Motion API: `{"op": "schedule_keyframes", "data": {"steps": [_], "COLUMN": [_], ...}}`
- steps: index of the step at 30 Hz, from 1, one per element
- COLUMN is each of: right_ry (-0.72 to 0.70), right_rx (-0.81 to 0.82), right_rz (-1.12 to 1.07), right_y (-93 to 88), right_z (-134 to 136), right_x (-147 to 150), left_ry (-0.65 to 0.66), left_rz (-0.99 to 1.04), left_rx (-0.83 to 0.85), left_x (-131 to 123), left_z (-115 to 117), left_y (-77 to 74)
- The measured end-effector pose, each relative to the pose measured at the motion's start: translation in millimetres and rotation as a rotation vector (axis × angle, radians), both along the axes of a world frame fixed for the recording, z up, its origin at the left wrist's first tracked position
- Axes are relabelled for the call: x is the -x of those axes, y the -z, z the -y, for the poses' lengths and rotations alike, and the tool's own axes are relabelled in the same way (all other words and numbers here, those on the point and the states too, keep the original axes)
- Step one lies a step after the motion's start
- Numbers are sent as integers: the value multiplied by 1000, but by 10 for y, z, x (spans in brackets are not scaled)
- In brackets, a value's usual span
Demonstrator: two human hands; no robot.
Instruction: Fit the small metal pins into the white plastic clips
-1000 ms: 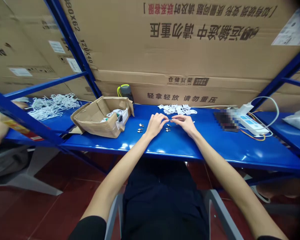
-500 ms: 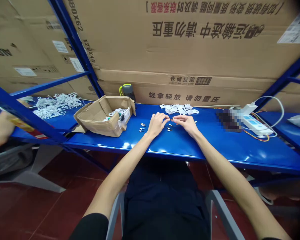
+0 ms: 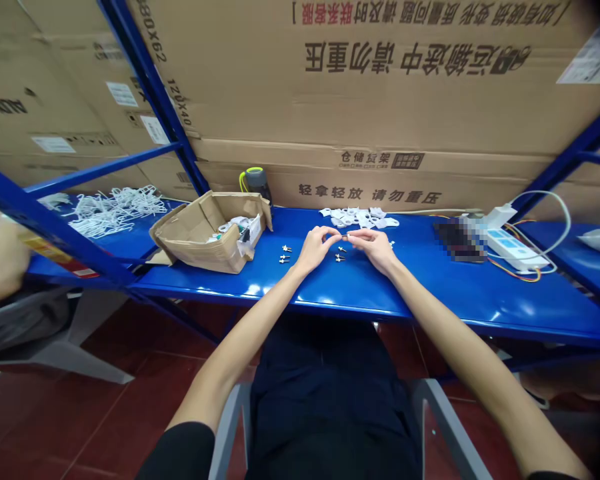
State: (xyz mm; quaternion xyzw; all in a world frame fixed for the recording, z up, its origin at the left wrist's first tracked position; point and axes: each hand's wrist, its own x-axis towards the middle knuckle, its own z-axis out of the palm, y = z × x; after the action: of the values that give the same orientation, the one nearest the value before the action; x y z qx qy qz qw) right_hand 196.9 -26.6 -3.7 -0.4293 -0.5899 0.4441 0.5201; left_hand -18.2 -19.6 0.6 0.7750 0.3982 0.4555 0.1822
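Note:
Above the blue shelf top (image 3: 380, 293), my left hand (image 3: 316, 248) and my right hand (image 3: 373, 247) meet fingertip to fingertip. Both are closed in a pinch on one small thin part (image 3: 345, 237), dark in the middle with a pale end at the right; it is too small to name more exactly. Below the fingers lie a few small pale pieces with dark pins (image 3: 340, 257). Similar pinned pieces (image 3: 285, 258) lie left of my left hand. Behind the hands spreads a pile of white plastic parts (image 3: 357, 218).
An open cardboard box (image 3: 200, 250) with mixed parts stands at left, a dark cylinder with a yellow-green loop (image 3: 256, 182) behind it. At right are a white power strip (image 3: 517, 250) with cables and a blurred dark object (image 3: 459, 240). Another person's arm (image 3: 3, 260) shows at far left.
My hands stay together at nearly the same place, with the fingers slightly shifted around the small part. The other person's arm at far left has moved a little.

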Motion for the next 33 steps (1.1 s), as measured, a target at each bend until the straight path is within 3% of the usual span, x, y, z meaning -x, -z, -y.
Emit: {"op": "schedule_keyframes", "data": {"steps": [7, 13, 26, 33], "right_ry": [-99, -94, 69, 86], "right_rx": [69, 28, -495, -538], "right_rz": [-163, -194, 234, 361], "right_y": [-27, -39, -149, -151], "right_z": [60, 47, 112, 87], "right_x": [13, 19, -8, -56], "left_ry": [144, 258, 334, 308], "left_rz": [165, 286, 294, 268], "left_rx": [189, 298, 447, 450], "left_x": [-1, -7, 29, 42], "left_z": [-32, -32, -13, -44], "left_y": [-13, -41, -65, -50]}}
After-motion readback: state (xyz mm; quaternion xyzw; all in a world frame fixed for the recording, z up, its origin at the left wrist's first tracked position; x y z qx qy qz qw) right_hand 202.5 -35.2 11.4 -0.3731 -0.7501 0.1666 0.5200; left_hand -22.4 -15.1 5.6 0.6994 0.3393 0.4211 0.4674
